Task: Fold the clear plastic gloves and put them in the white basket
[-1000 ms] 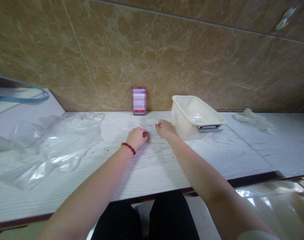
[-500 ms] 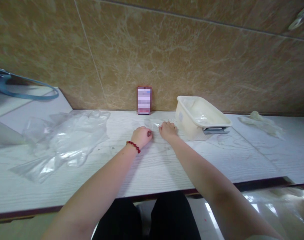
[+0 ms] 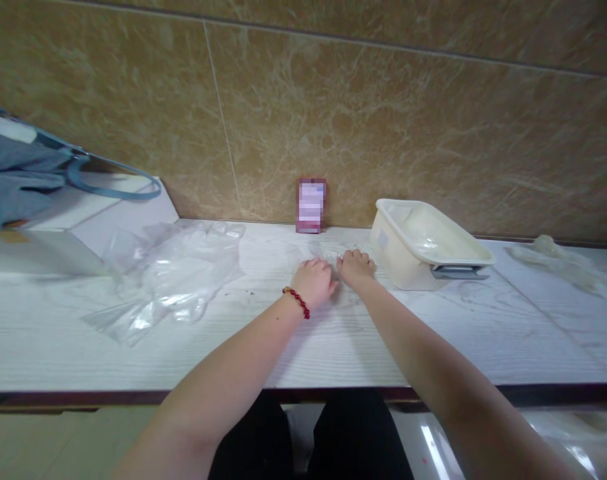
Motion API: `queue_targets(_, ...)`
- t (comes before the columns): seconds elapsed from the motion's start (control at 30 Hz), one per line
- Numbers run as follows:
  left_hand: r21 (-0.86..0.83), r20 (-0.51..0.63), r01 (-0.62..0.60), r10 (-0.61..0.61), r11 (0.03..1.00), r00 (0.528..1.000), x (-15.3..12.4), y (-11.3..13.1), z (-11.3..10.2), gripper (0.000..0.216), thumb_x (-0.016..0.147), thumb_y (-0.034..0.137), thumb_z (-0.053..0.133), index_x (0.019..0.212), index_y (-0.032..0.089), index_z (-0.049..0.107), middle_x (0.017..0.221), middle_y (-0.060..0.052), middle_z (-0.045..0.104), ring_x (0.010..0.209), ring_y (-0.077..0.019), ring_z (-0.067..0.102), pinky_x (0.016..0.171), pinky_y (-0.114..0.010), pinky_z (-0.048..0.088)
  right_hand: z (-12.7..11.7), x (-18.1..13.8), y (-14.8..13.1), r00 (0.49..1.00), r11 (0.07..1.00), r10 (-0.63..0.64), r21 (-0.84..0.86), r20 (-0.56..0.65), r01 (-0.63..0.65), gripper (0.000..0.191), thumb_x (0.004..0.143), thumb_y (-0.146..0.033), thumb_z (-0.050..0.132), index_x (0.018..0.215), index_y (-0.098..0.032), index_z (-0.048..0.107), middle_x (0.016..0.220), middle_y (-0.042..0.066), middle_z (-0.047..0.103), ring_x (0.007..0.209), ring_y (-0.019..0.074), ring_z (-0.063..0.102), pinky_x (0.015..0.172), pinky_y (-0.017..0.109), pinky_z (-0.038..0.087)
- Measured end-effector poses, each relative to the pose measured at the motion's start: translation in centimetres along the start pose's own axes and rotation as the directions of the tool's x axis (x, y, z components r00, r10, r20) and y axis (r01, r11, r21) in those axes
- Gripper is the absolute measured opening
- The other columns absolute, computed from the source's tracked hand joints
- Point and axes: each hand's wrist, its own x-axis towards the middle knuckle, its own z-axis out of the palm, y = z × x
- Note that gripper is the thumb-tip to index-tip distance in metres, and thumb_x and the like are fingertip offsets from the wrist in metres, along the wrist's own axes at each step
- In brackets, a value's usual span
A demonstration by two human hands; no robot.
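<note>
My left hand point(image 3: 314, 283), with a red bead bracelet point(image 3: 296, 302) at the wrist, rests low over the white wood-grain table with its fingers curled. Close beside it on the right is my right hand point(image 3: 357, 268), its fingers bent into a pinch. A thin clear plastic bag point(image 3: 303, 253) lies flat under and behind the fingers, hard to make out against the table. Both hands appear to grip it, though the fingertips are partly hidden. Just right of my right hand stands a cream plastic bin point(image 3: 408, 273) with clear plastic inside and a grey handle.
A heap of clear plastic bags point(image 3: 178, 267) spreads on the left. A phone point(image 3: 310, 205) leans against the tiled wall. Far left, a blue bag point(image 3: 23, 167) sits on a white box point(image 3: 93, 250). Crumpled translucent plastic point(image 3: 558, 263) lies at the far right.
My left hand has come closer to my right hand and turned over the plastic. The view has swung left, so things appear further right.
</note>
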Motion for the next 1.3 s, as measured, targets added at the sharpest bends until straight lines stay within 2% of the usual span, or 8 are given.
queue_targets(0.13,-0.042,0.068,-0.035,0.038,0.999,0.997,-0.7,1.6,1.1,0.063,0.077,0.052,0.037,0.119,0.007,0.042,0.123,-0.016,0.045,0.118,-0.027,0.034,0.099,-0.044,0.021,0.2,0.0,0.0,1.0,1.0,-0.012,-0.008,-0.012,0.012,0.035,0.083,-0.036,0.036,0.1,-0.011,0.053,0.105,0.015,0.05,0.1,0.0298,0.041,0.08,0.042,0.032)
queue_targets(0.27,-0.063,0.129,-0.016,0.024,0.998,0.991,-0.8,1.7,1.8,0.073,0.076,0.061,0.028,0.124,0.007,0.038,0.13,-0.019,0.038,0.12,-0.0297,0.031,0.099,-0.048,0.018,0.0,0.0,0.2,1.0,1.0,-0.021,0.012,-0.022,0.022,0.032,0.082,-0.035,0.037,0.097,-0.013,0.055,0.102,0.014,0.052,0.097,0.0293,0.043,0.077,0.042,0.034)
queue_targets(0.47,-0.068,0.146,-0.024,0.034,0.997,0.989,-0.9,1.3,1.7,0.072,0.077,0.061,0.022,0.124,0.009,0.037,0.131,-0.018,0.035,0.121,-0.0295,0.029,0.099,-0.049,0.017,-0.1,0.7,1.0,0.98,0.967,-0.173,0.174,-0.099,0.189,0.028,0.079,-0.043,0.041,0.082,-0.024,0.061,0.104,0.005,0.054,0.098,0.0258,0.043,0.077,0.04,0.036)
queue_targets(0.67,-0.064,0.138,-0.03,0.038,0.998,0.99,-0.9,1.3,1.6,0.069,0.077,0.061,0.024,0.121,0.01,0.04,0.13,-0.018,0.036,0.121,-0.0287,0.03,0.098,-0.049,0.019,1.1,2.0,1.9,0.958,0.918,-0.276,0.275,-0.071,0.285,0.031,0.083,-0.041,0.036,0.093,-0.028,0.063,0.115,-0.001,0.054,0.107,0.0213,0.041,0.089,0.039,0.032)
queue_targets(0.8,-0.069,0.163,-0.037,0.048,0.997,0.985,-0.8,1.2,1.3,0.065,0.078,0.059,0.023,0.119,0.011,0.041,0.13,-0.017,0.037,0.12,-0.0282,0.031,0.097,-0.048,0.021,1.2,2.4,2.2,0.96,0.914,-0.274,0.295,-0.052,0.277,0.033,0.083,-0.034,0.037,0.106,-0.024,0.057,0.113,0.001,0.056,0.106,0.018,0.045,0.091,0.035,0.033)
queue_targets(1.0,-0.075,0.167,-0.048,0.06,0.996,0.984,-0.7,1.1,0.7,0.063,0.079,0.059,0.023,0.116,0.013,0.045,0.129,-0.016,0.039,0.119,-0.0275,0.033,0.096,-0.046,0.023,0.6,2.1,2.1,0.97,0.929,-0.243,0.28,-0.027,0.241,0.036,0.08,-0.031,0.04,0.113,-0.024,0.053,0.116,0.002,0.055,0.106,0.0199,0.046,0.091,0.035,0.033)
queue_targets(1.2,-0.055,0.162,-0.05,0.058,0.997,0.985,-0.5,0.5,0.2,0.056,0.08,0.056,0.026,0.111,0.014,0.049,0.127,-0.014,0.042,0.116,-0.0267,0.038,0.095,-0.044,0.029,0.3,1.9,2.1,0.967,0.917,-0.249,0.308,-0.051,0.252,0.034,0.077,-0.029,0.045,0.109,-0.023,0.054,0.116,0.002,0.054,0.106,0.0178,0.046,0.092,0.033,0.031)
queue_targets(1.3,-0.007,0.166,0.005,-0.004,1.0,0.986,-0.4,-0.8,-1.0,0.043,0.084,0.043,0.03,0.113,0.015,0.048,0.126,-0.013,0.043,0.116,-0.0247,0.04,0.095,-0.042,0.03,0.2,2.1,2.4,0.968,0.91,-0.243,0.333,-0.053,0.247,0.03,0.077,-0.027,0.044,0.105,-0.022,0.056,0.111,0.002,0.057,0.103,0.0165,0.048,0.091,0.032,0.031)
